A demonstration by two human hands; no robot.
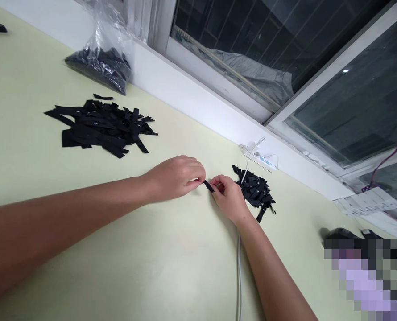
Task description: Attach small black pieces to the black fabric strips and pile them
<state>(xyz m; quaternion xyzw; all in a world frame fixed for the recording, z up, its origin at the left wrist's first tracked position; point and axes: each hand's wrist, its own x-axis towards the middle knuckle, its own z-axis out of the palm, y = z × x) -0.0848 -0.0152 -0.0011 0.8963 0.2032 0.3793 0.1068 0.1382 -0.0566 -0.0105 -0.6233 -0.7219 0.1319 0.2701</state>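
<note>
A short black fabric strip (208,186) is stretched between my two hands above the table. My left hand (176,177) pinches one end of it, fingers closed. At the other end, the fingertips of my right hand (228,195) are closed on the strip as well. Just right of my right hand lies a small pile of black strips (257,188), some with tiny light spots. A larger heap of longer black strips (101,125) spreads over the table to the upper left, one loose strip (103,97) lying behind it.
A clear plastic bag (101,67) of black pieces leans against the white ledge. A white power strip (262,159) sits by the wall, and its cable (239,276) runs under my right arm. The pale table (145,267) meets a window wall. A blurred-out person (365,281) is at right.
</note>
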